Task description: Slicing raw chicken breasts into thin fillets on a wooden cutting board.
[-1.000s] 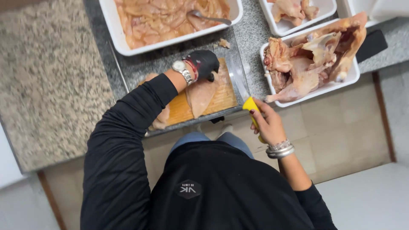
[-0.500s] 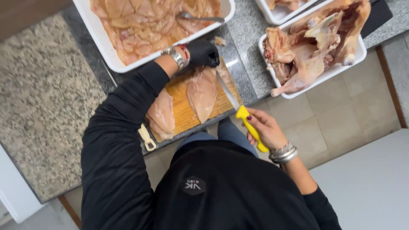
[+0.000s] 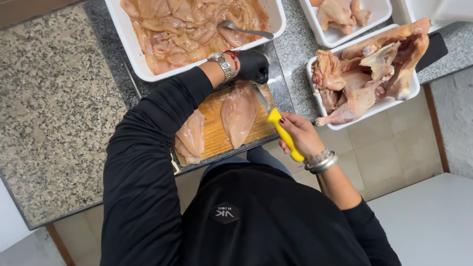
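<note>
My left hand [image 3: 252, 66], in a black glove, rests on the far end of a raw chicken breast [image 3: 238, 112] lying on a wooden cutting board [image 3: 215, 129]. My right hand [image 3: 300, 137] grips a knife by its yellow handle [image 3: 285, 135]; the blade [image 3: 261, 97] points up toward the gloved hand along the breast's right edge. A second raw breast piece [image 3: 190, 138] lies at the board's left end, partly under my left sleeve.
A large white tray [image 3: 132, 48] of sliced raw chicken with a spoon [image 3: 244, 30] sits behind the board. To the right, a white tray [image 3: 389, 103] holds chicken carcasses, another tray [image 3: 375, 14] more pieces. Speckled granite counter [image 3: 54, 113] extends left.
The knife has swung from beside the board onto the breast's right edge. My gloved left hand stays on the meat's far end. The view has shifted.
</note>
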